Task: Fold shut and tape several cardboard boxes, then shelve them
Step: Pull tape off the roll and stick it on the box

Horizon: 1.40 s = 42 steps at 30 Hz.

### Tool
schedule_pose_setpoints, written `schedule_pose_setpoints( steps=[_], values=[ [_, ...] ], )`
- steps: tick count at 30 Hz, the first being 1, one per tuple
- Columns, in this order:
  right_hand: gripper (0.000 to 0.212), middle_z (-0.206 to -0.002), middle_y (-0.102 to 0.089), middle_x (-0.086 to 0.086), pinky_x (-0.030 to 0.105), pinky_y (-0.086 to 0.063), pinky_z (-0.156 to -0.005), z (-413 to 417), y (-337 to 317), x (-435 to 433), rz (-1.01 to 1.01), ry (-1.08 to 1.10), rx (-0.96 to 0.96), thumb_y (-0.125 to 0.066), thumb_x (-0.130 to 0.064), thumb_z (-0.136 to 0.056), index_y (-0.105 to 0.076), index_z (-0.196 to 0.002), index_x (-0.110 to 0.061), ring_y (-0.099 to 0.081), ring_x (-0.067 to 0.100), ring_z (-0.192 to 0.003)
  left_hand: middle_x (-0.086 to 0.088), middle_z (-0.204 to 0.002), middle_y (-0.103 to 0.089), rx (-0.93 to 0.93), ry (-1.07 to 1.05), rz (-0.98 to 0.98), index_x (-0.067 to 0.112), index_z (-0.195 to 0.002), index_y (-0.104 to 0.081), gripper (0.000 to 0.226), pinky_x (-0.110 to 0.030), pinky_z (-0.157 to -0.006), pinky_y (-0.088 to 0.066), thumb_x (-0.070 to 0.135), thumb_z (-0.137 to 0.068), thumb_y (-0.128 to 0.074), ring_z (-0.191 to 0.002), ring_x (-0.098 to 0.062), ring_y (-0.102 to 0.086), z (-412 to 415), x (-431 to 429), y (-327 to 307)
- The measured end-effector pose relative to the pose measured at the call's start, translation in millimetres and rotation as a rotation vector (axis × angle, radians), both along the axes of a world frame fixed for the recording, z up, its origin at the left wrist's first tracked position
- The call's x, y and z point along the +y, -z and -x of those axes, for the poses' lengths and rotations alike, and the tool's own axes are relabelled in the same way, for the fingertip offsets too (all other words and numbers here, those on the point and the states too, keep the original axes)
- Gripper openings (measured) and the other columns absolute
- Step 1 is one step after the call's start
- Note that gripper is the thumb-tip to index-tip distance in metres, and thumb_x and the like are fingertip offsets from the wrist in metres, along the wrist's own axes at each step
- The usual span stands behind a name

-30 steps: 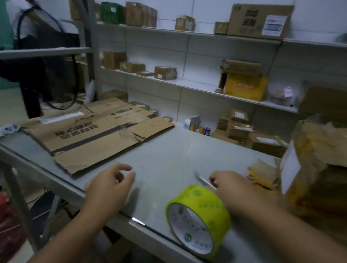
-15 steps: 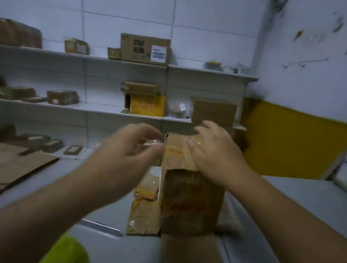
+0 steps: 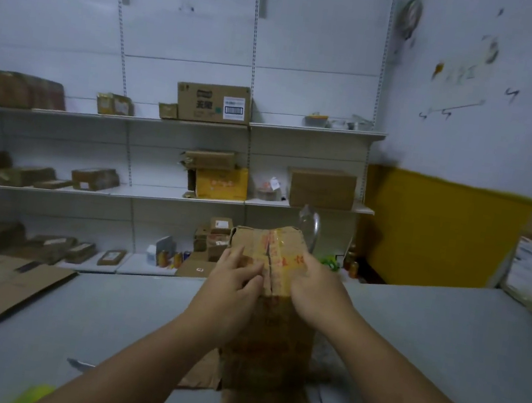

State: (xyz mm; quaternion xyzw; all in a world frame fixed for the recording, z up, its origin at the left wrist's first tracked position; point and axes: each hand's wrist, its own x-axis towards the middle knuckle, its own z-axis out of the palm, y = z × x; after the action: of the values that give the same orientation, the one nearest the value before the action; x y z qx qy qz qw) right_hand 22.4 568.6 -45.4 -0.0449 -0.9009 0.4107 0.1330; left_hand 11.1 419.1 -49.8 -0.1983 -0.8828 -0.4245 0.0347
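1. The tall brown cardboard box stands upright at 12 o'clock on the smooth grey desk, worn, its top flaps folded shut.
2. Glossy yellow tape crosses its top; the red print there is too blurred to read.
3. The left hand presses the flaps flat; the right hand grips the top's 3 o'clock edge.

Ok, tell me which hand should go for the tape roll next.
Left. The tape roll lies at the near left edge, nearer the left hand; the right hand, gripping the box top, could hold the flaps shut.
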Motion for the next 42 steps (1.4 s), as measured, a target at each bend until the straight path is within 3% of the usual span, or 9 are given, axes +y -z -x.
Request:
schedule_pose_setpoints(
  steps=[10,16,21,25,29,31,34,37,42],
  values=[
    [0.051,-0.120,-0.058,0.005,0.040,-0.050,-0.078,4.1,2.7,-0.6,-0.024,0.037,0.004,-0.034,-0.030,-0.094,-0.030,-0.145,-0.026,-0.057,0.025,-0.094,0.007,-0.159,-0.005,-0.062,0.103,0.149,0.026,-0.147,-0.029,0.047,-0.045,-0.117,-0.002,0.036,-0.101,-0.033,-0.146,-0.019,0.011,-5.2,-6.8,-15.8],
    [0.052,-0.133,-0.047,0.005,0.035,-0.053,-0.081,1.1,-8.7,10.6,0.346,-0.119,-0.161,-0.040,-0.023,-0.099,-0.022,-0.148,-0.027,-0.057,0.017,-0.098,0.012,-0.159,0.001,-0.150,0.220,0.246,0.035,-0.148,-0.021,0.059,-0.054,-0.115,-0.002,0.048,-0.094,-0.041,-0.144,-0.018,0.016,1.8,-20.9,-25.3],
    [0.075,-0.159,0.000,-0.010,0.046,-0.016,-0.115,-7.3,4.6,24.8,-0.413,-0.219,0.163,-0.022,-0.078,-0.077,-0.035,-0.141,-0.041,0.000,0.015,-0.145,0.013,-0.158,-0.004,0.237,0.161,0.627,0.040,-0.148,-0.011,0.072,-0.050,-0.116,-0.011,0.051,-0.089,-0.051,-0.145,-0.018,0.010,4.6,-22.3,-13.5],
    [0.061,-0.152,-0.028,-0.017,0.042,-0.024,-0.114,-10.9,-0.5,30.2,-0.633,-0.330,0.164,-0.040,-0.066,-0.084,-0.035,-0.140,-0.041,-0.013,0.005,-0.142,0.014,-0.158,0.004,0.230,0.173,0.611,0.037,-0.149,-0.001,0.084,-0.046,-0.117,-0.008,0.053,-0.086,-0.054,-0.144,-0.015,0.015,2.7,-22.8,-9.4],
    [0.059,-0.154,-0.023,-0.012,0.039,-0.025,-0.112,-13.0,-17.0,25.0,-0.762,-0.299,0.113,-0.044,-0.058,-0.089,-0.030,-0.143,-0.038,-0.018,0.012,-0.141,0.016,-0.157,0.008,-0.034,0.228,0.401,0.033,-0.150,-0.008,0.080,-0.046,-0.117,-0.008,0.052,-0.087,-0.053,-0.145,-0.016,0.010,-0.5,-35.2,-32.3],
    [0.055,-0.151,-0.031,-0.008,0.034,-0.026,-0.111,-22.9,-22.0,14.2,-0.665,-0.244,0.327,-0.044,-0.056,-0.090,-0.041,-0.139,-0.030,-0.024,0.006,-0.136,0.013,-0.155,-0.014,-0.019,0.161,0.249,0.030,-0.147,-0.023,0.065,-0.038,-0.112,-0.025,0.045,-0.091,-0.050,-0.143,-0.017,-0.017,-4.6,-53.6,-47.4],
    [0.036,-0.107,-0.066,-0.004,0.021,-0.047,-0.086,-45.0,-18.6,-22.2,-0.341,-0.286,0.680,-0.044,-0.049,-0.087,-0.066,-0.105,-0.026,-0.054,0.002,-0.103,0.013,-0.117,-0.055,0.030,0.008,0.034,0.031,-0.130,-0.048,0.037,-0.017,-0.081,-0.045,0.030,-0.094,-0.052,-0.100,0.000,-0.056,-2.8,-100.5,-51.9],
    [0.017,-0.090,-0.065,-0.017,0.012,-0.047,-0.074,-62.5,8.6,-85.3,-0.125,-0.509,0.294,-0.050,-0.051,-0.088,-0.061,-0.093,-0.040,-0.058,-0.004,-0.088,0.007,-0.103,-0.069,-0.035,-0.176,0.081,0.025,-0.125,-0.057,0.034,-0.031,-0.084,-0.053,0.028,-0.091,-0.059,-0.092,-0.008,-0.065,6.1,-163.8,-24.0],
    [0.063,-0.073,-0.065,-0.004,0.028,-0.047,-0.070,-48.8,56.6,-179.3,-0.007,-0.732,-0.081,-0.035,-0.071,-0.073,-0.064,-0.079,-0.016,-0.057,0.002,-0.067,0.000,-0.103,-0.069,-0.150,-0.354,0.438,0.020,-0.113,-0.067,0.025,-0.018,-0.076,-0.043,0.020,-0.089,-0.061,-0.089,-0.010,-0.062,-10.3,-255.1,44.6]
  ],
)
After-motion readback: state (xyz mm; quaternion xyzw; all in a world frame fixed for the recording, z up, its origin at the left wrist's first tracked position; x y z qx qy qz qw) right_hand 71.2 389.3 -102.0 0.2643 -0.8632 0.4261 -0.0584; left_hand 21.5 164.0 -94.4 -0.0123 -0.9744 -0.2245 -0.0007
